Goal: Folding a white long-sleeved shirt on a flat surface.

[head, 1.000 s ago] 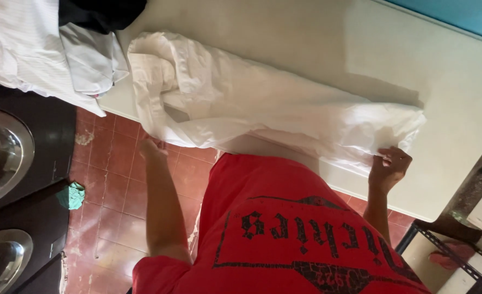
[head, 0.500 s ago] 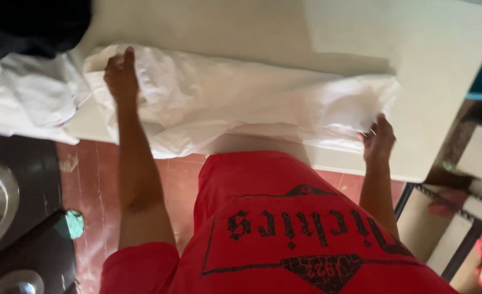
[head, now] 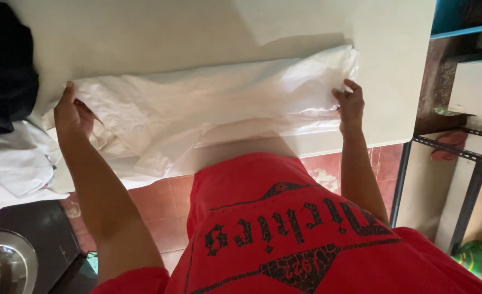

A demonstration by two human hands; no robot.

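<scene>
A white garment (head: 208,106) lies stretched across the near part of a cream table (head: 197,32), partly hanging over the front edge. My left hand (head: 73,111) grips the garment's left end, fingers closed on the cloth. At the garment's right end my right hand (head: 351,103) pinches the fabric near the table's front edge. My red printed shirt fills the bottom of the view.
A black cloth (head: 4,65) lies at the table's left, with more white laundry (head: 12,163) below it. A dark appliance with a round metal drum (head: 4,267) stands at the lower left. A metal rack (head: 458,152) with shelves stands on the right. The floor is red tile (head: 159,218).
My left hand rose from beside my body onto the garment's left end and took hold. The right hand stayed on the right end. The garment now lies flatter and more stretched out.
</scene>
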